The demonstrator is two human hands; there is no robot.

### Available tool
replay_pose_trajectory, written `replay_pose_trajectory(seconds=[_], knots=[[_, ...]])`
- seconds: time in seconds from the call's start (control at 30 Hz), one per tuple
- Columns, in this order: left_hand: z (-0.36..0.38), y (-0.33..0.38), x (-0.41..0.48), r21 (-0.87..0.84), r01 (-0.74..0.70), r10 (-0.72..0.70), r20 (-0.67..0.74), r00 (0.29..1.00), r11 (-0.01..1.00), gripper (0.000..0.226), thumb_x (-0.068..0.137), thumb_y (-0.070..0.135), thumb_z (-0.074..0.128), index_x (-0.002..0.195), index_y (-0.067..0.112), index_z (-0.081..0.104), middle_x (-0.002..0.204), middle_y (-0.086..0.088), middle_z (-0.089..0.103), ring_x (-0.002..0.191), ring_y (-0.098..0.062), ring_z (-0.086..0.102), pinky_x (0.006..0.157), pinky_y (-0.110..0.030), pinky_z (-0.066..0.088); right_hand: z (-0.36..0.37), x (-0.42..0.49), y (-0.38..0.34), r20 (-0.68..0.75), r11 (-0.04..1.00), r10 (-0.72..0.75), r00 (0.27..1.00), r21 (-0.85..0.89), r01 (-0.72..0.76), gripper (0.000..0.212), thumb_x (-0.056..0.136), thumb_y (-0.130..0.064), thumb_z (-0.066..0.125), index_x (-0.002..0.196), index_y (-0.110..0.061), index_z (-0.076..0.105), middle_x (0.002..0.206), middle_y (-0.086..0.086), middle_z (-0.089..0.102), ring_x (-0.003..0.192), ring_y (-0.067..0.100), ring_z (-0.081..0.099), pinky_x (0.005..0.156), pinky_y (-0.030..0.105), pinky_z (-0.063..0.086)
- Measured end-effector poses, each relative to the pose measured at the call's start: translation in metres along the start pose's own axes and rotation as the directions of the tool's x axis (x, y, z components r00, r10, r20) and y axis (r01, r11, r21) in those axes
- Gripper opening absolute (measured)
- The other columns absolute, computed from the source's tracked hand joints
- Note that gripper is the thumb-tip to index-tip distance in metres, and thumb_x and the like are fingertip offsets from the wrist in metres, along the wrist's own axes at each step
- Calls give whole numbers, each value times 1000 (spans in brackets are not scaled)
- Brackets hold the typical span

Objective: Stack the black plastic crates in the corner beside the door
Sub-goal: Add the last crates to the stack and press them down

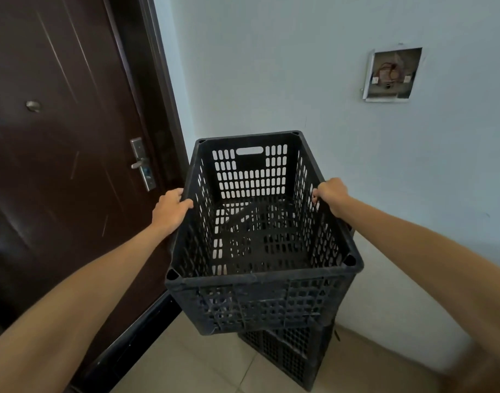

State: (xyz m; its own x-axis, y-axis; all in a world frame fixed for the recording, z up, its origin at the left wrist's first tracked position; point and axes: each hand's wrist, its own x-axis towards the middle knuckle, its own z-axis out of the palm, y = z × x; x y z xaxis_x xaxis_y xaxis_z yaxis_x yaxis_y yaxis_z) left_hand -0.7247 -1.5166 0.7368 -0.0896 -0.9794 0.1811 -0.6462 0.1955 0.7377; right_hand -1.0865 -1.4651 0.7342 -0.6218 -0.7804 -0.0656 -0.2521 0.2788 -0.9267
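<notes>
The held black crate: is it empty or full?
Empty: the held crate shows only its bare slotted floor through the open top, nothing inside.

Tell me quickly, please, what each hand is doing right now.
Left hand: closed, gripping the left rim of the top crate.
Right hand: closed, gripping the right rim of the same crate.

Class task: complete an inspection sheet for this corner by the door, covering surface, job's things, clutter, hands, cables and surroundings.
Surface: beige tiled floor.
Job's things: upper crate, black and empty, held over the lower crate and turned askew to it; contact unclear.
Clutter: nothing seen.
Hands: left hand grips the upper crate's left rim; right hand grips its right rim.
Cables: loose wires in an open wall box.
Surroundings: dark brown door with metal handle; pale blue wall.
</notes>
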Motion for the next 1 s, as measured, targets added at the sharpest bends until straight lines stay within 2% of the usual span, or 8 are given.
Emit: replay_pose_trajectory(seconds=[0.2, 0.37, 0.5, 0.57, 0.8, 0.87, 0.93, 1.0], knots=[[27, 9, 63, 58, 12, -15, 63, 998, 998, 27, 91, 17, 57, 116, 21, 66, 100, -1, 74, 92, -22, 69, 90, -45, 52, 17, 81, -9, -12, 1000, -20, 1000, -10, 19, 16, 86, 3, 55, 99, 8, 63, 76, 17, 66, 74, 29, 66, 82, 42, 55], [58, 12, 98, 98, 107, -114, 65, 991, 989, 23, 91, 21, 58, 113, 19, 66, 102, -3, 72, 96, -25, 67, 91, -44, 50, 31, 147, -8, 68, 998, -24, 997, -53, 28, 19, 85, 6, 56, 67, 0, 53, 72, 18, 62, 63, 28, 63, 71, 39, 51], [82, 19, 115, 106, 213, -218, 44, 975, 971, 30, 92, 22, 59, 119, 12, 64, 113, -10, 70, 108, -33, 63, 99, -47, 47, 39, 193, -9, 167, 995, -19, 986, -92, 35, 22, 85, 7, 54, 65, 0, 52, 52, 13, 60, 43, 21, 59, 47, 20, 48], [91, 25, 122, 115, 259, -262, 18, 965, 959, 42, 93, 22, 59, 132, 6, 57, 129, -13, 62, 121, -35, 56, 104, -47, 43, 42, 213, -10, 232, 993, -14, 973, -115, 42, 21, 87, 8, 53, 67, 2, 52, 60, 15, 58, 45, 21, 56, 38, 20, 42], [120, 55, 142, 132, 371, -371, -26, 928, 919, 55, 94, 23, 59, 143, 3, 45, 142, -16, 53, 128, -34, 52, 108, -49, 41, 52, 288, -22, 394, 980, -52, 917, -157, 123, 21, 90, 7, 50, 70, 4, 53, 66, 19, 57, 52, 25, 55, 51, 29, 44], [128, 64, 144, 114, 392, -390, -42, 920, 913, 36, 94, 22, 59, 127, 7, 58, 127, -16, 62, 118, -34, 58, 105, -49, 43, 53, 306, -25, 430, 977, -66, 900, -157, 146, 25, 90, 8, 50, 66, 3, 51, 68, 20, 58, 56, 26, 56, 60, 33, 48], [138, 73, 145, 135, 401, -395, -71, 916, 906, 10, 93, 22, 60, 85, 24, 54, 98, -6, 63, 103, -30, 59, 102, -46, 45, 54, 323, -26, 471, 970, -61, 880, -181, 165, 28, 91, 8, 49, 64, 4, 50, 69, 21, 58, 58, 29, 56, 70, 40, 50], [146, 82, 145, 148, 403, -397, -73, 915, 903, 28, 92, 22, 61, 74, 28, 40, 87, -3, 58, 98, -29, 58, 97, -42, 46, 53, 335, -25, 508, 970, -55, 860, -177, 166, 25, 93, 8, 50, 68, 5, 49, 76, 25, 59, 60, 31, 56, 78, 44, 52]])
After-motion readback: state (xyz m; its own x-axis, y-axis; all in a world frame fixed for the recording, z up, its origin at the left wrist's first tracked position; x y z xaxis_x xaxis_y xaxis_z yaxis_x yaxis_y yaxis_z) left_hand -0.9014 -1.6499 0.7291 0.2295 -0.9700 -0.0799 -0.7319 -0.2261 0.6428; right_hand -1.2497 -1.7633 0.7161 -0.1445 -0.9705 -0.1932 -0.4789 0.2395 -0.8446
